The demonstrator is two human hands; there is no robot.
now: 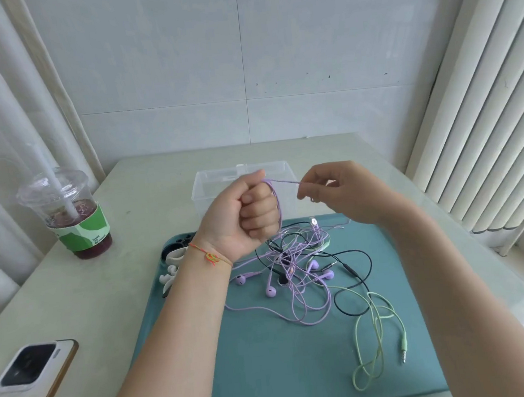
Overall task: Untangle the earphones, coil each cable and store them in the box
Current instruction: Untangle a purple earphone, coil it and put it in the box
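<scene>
Two bare forearms reach into view from the bottom edge, with no sleeves visible on either one. The left hand (249, 212) wears no ring or watch that can be seen. Around the wrist just below that hand sits a thin braided string bracelet (210, 253), mostly orange, with a small knotted tassel of orange, yellow and green threads hanging from it on the side nearer the camera. The right hand (337, 190) is also bare of a bracelet; a small metallic glint shows on one of its fingers, too small to identify with certainty. Fingernails on both hands look short and unpainted.
</scene>
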